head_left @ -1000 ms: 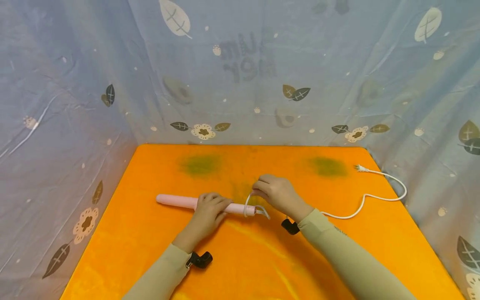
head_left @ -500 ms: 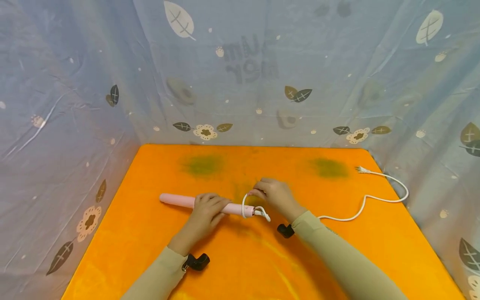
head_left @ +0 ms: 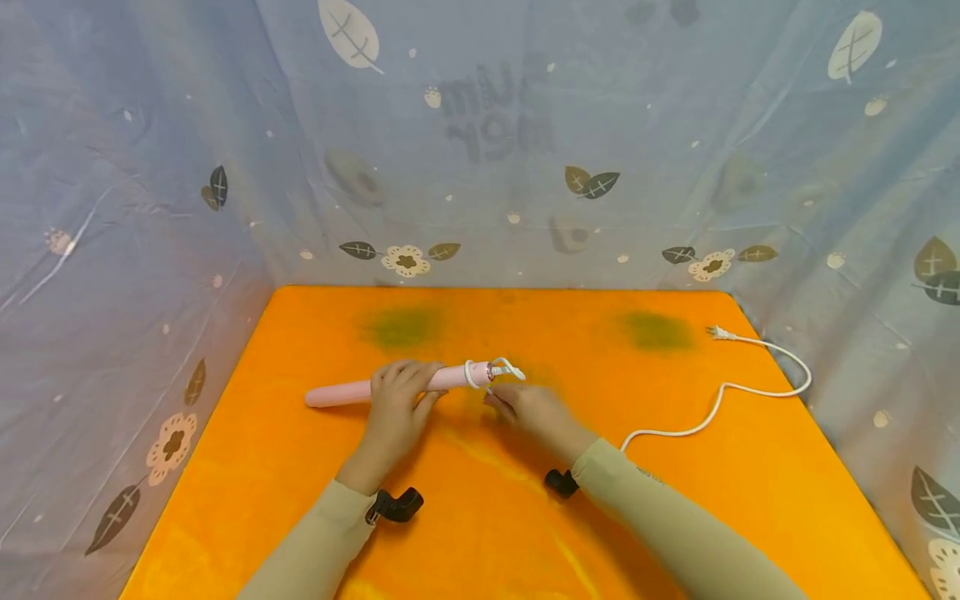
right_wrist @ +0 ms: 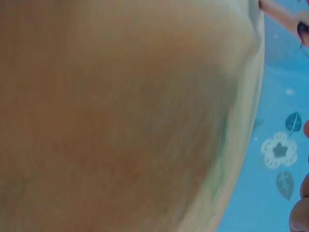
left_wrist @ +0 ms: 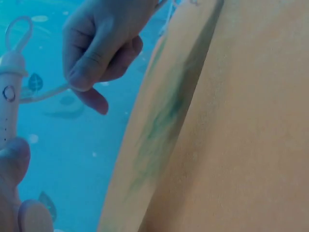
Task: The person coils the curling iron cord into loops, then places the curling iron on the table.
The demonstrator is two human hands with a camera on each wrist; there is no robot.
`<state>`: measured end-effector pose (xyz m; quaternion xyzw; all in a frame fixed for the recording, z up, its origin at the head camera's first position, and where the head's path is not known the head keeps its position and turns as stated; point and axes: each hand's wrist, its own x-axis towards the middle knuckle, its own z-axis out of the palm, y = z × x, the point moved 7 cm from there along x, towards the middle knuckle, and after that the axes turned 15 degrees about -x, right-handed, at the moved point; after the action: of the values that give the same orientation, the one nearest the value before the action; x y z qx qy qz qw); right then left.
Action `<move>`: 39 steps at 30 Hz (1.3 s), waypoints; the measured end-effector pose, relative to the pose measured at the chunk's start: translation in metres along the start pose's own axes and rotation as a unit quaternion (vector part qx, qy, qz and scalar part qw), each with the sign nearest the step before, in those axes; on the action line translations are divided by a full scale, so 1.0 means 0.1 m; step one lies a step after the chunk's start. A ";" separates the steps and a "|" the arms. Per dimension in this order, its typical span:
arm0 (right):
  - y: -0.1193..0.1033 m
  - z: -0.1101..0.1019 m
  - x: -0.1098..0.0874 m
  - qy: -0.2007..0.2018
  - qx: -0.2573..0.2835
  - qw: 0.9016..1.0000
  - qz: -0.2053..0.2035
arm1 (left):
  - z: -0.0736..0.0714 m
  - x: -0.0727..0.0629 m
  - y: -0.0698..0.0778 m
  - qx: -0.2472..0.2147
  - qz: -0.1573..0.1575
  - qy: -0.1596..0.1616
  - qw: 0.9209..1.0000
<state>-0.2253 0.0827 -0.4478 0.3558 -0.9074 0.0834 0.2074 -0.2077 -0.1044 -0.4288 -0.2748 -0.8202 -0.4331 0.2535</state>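
My left hand [head_left: 397, 404] grips the middle of a pink hair iron [head_left: 337, 393], a long slim rod whose right end is tilted up and away from me. A white cord [head_left: 471, 374] wraps round the handle near that end, with a small loop [head_left: 508, 367] standing out past it. Just right of the handle, my right hand [head_left: 540, 412] pinches the cord. In the left wrist view the cord runs taut from the handle [left_wrist: 7, 111], which has a round button and small dots, to the right thumb and fingers [left_wrist: 79, 77].
The cord's free length [head_left: 675, 433] curves over the orange table cover [head_left: 465, 533] to a plug [head_left: 722, 333] at the back right. Patterned blue-grey curtains [head_left: 510, 192] enclose the back and sides. A blurred tan surface [right_wrist: 120, 121] fills most of the right wrist view.
The iron's right end has swung up and away from me. My right hand has come from behind the handle to its near side, drawing the cord round it.
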 end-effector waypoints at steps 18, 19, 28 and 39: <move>-0.22 -0.12 -0.21 -0.068 -0.088 0.994 -0.008 | 0.07 0.06 -0.17 0.041 -0.040 0.015 0.998; -0.24 -0.13 -0.21 -0.058 -0.108 0.992 -0.018 | 0.07 0.06 -0.17 0.041 -0.043 0.014 0.998; -0.45 -0.29 -0.15 0.035 -0.181 0.978 -0.099 | 0.16 0.05 -0.23 0.070 -0.080 -0.048 0.993; -0.45 -0.57 0.02 0.092 -0.177 0.970 -0.137 | 0.25 -0.05 -0.22 0.072 -0.069 -0.116 0.988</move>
<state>-0.1785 0.0654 -0.3956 0.4250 -0.8274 -0.0754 0.3592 -0.2235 -0.0948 -0.4574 -0.2469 -0.8900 -0.3548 0.1452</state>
